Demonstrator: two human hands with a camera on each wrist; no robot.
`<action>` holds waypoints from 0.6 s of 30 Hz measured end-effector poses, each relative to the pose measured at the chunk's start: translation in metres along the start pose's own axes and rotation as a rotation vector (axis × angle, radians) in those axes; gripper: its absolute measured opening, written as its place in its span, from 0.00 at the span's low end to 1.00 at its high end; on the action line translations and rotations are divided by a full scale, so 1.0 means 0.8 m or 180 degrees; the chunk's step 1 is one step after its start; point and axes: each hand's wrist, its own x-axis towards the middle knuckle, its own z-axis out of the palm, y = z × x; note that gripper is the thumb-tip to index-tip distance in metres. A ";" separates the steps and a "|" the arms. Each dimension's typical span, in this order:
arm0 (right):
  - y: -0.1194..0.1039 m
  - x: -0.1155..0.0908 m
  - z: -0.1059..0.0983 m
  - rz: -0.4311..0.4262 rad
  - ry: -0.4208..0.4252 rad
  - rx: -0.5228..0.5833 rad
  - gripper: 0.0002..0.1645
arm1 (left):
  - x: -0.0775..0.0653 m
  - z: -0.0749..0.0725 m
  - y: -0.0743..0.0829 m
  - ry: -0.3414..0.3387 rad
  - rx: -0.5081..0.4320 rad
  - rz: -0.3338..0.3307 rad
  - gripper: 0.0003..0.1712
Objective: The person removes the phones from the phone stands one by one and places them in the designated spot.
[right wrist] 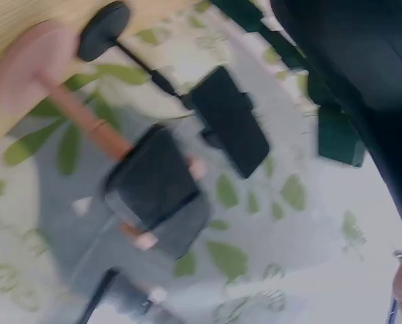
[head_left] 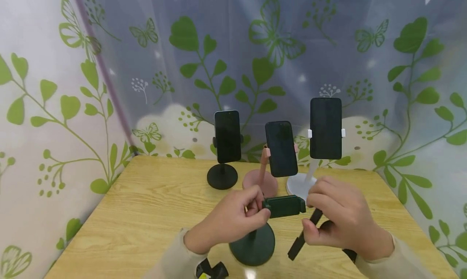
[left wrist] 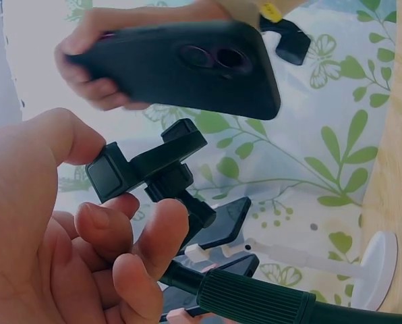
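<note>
My left hand [head_left: 233, 214] pinches one end of the clamp [head_left: 285, 206] of a dark green phone stand. Its round base [head_left: 253, 248] stands on the table below. In the left wrist view, the thumb touches the clamp's end jaw [left wrist: 110, 172], with fingers curled beneath. My right hand [head_left: 344, 220] grips a dark phone [left wrist: 167, 71], two camera lenses showing on its back. Seen nearly edge-on from the head, the phone [head_left: 298, 246] is just right of the clamp and apart from it. The clamp holds no phone. In the right wrist view, the dark phone [right wrist: 369, 74] fills the upper right.
Behind my hands stand three phone stands, each holding a phone: a black stand [head_left: 222, 177], a pink stand [head_left: 262, 181] and a white stand [head_left: 297, 185]. A wooden table [head_left: 153, 214] lies beneath, with a leaf-patterned curtain [head_left: 226, 60] around it.
</note>
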 end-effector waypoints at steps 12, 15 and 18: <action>0.027 -0.090 -0.042 0.0400 0.0315 -0.1049 0.27 | -0.001 -0.001 0.001 -0.0010 0.0010 -0.0034 0.07; 0.035 -0.120 -0.052 0.0576 0.0052 -0.1359 0.24 | -0.001 -0.001 0.001 -0.0007 0.0019 -0.0048 0.06; 0.042 -0.149 -0.057 0.0691 -0.0241 -0.1543 0.22 | -0.001 -0.001 0.002 -0.0006 0.0021 -0.0065 0.06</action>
